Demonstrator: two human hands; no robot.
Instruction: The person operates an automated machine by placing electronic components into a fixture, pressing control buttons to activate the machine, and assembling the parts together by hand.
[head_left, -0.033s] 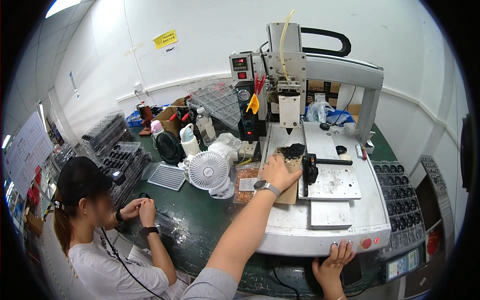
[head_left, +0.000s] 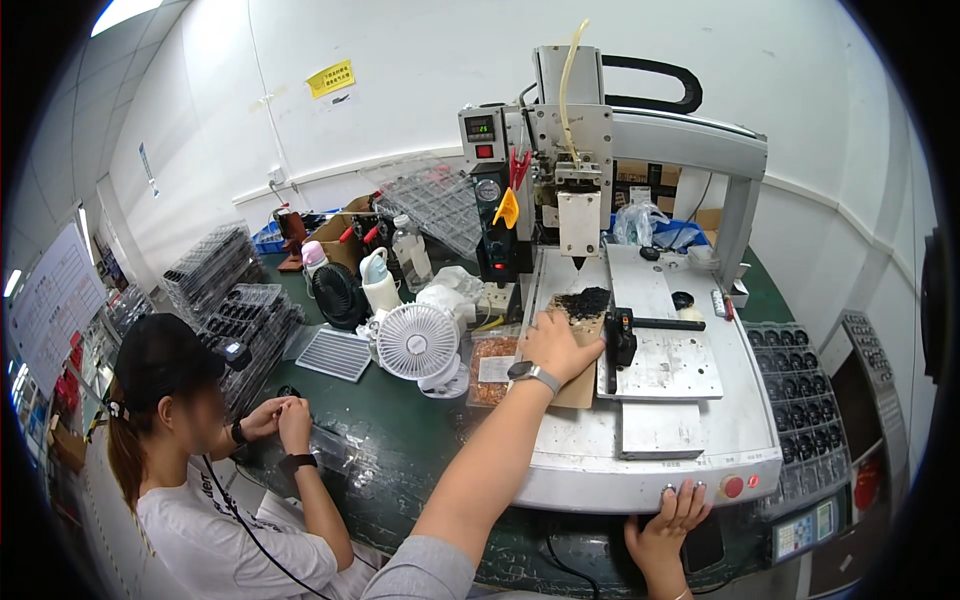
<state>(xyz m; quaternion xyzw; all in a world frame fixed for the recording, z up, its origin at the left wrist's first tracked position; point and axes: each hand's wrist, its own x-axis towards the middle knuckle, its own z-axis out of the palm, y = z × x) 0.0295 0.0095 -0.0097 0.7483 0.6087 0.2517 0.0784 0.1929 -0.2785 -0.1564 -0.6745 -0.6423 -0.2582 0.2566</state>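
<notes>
My left hand (head_left: 557, 345) lies over a piece of brown cardboard (head_left: 575, 393) on the machine's white bed, fingers stretched forward and thumb out to the right. Just beyond its fingertips, a black crusted patch (head_left: 583, 303) covers the cardboard's far part. A pointed black tip (head_left: 579, 263) hangs under the machine's head (head_left: 579, 222), above and behind that patch. My right hand (head_left: 664, 530) reaches up to the front panel (head_left: 590, 483), its extended fingertips at small buttons left of a red knob (head_left: 733, 486). Right of my left hand, a black clamp (head_left: 621, 337) is mounted by the metal plate (head_left: 672, 375).
A white fan (head_left: 418, 342) and a bag of copper-coloured bits (head_left: 493, 368) stand left of the machine. Trays of black parts (head_left: 790, 390) lie to the right. A co-worker (head_left: 230, 480) sits at the left, hands together. A phone (head_left: 703, 545) lies near my right hand.
The reading on the machine's small display differs. Both my hands and the cardboard stay where they were.
</notes>
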